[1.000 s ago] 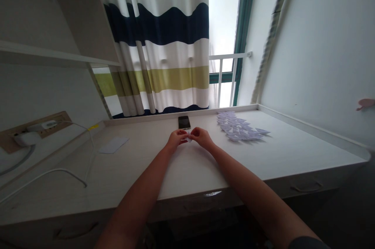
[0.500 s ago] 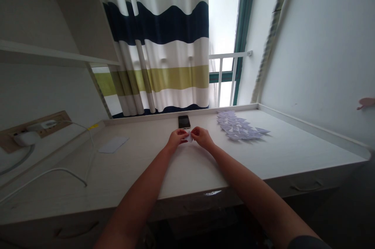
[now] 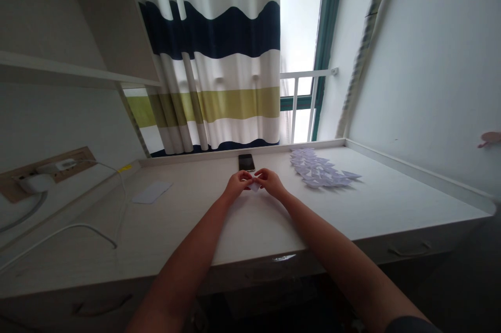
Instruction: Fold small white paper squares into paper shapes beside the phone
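Observation:
Between my two hands is a small piece of folded white paper (image 3: 255, 186), partly covered by the fingers. My left hand (image 3: 237, 184) pinches its left side, and my right hand (image 3: 270, 183) pinches it from the right, fingertips almost meeting. Just beyond the hands a dark phone (image 3: 246, 162) lies flat on the desk. To the right spreads a pile of folded white paper pieces (image 3: 319, 171), pointed and overlapping. Some flat white paper (image 3: 151, 192) lies on the left part of the desk.
The white desk (image 3: 258, 228) has a raised rim along the back and right. On the left, a white cable (image 3: 90, 227) runs across the desk from plugs in a wall socket panel (image 3: 84, 158). A striped curtain (image 3: 219, 72) hangs behind, and a shelf (image 3: 78, 74) juts out upper left.
My fingers have shifted slightly on the paper, and its lower tip now points down between them. My right hand has moved a little. The piles stay put.

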`<state>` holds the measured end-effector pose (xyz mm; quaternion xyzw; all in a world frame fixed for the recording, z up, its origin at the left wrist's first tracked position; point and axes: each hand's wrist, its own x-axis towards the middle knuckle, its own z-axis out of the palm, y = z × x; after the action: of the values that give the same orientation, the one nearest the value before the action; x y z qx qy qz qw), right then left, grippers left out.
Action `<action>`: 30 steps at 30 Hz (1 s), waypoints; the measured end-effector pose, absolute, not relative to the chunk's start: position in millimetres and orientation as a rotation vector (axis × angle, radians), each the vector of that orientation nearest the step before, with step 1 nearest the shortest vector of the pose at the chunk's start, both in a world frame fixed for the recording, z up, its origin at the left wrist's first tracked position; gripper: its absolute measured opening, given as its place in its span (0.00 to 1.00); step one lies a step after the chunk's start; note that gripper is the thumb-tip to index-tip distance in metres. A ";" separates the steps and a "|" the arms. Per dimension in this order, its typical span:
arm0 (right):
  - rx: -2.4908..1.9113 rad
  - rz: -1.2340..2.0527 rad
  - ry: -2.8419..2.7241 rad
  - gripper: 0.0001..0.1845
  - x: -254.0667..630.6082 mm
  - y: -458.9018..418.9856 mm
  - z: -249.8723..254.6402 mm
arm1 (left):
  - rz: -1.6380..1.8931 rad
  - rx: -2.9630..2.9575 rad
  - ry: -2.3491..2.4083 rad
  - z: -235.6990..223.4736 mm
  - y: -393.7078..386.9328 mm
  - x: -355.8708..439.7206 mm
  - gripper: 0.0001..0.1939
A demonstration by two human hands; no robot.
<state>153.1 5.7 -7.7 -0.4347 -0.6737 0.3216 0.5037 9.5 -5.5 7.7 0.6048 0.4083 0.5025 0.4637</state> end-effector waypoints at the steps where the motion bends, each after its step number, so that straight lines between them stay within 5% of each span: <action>1: -1.035 0.815 -1.615 0.12 153.4 6.5 -8.1 | 1.233 1.489 1.003 7.9 -5.6 9.6 0.15; 19: -0.998 1.168 -1.432 0.10 155.8 -3.5 3.9 | 1.309 1.562 0.976 5.5 -1.8 8.4 0.13; 30: -1.019 0.961 -1.542 0.05 154.6 3.7 -1.0 | 1.270 1.554 1.000 3.1 -1.9 10.1 0.15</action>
<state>154.6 3.7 -1.0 -0.4224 -0.6389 0.3984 0.5047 10.1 -1.9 3.1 0.6241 0.4017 0.5102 0.4345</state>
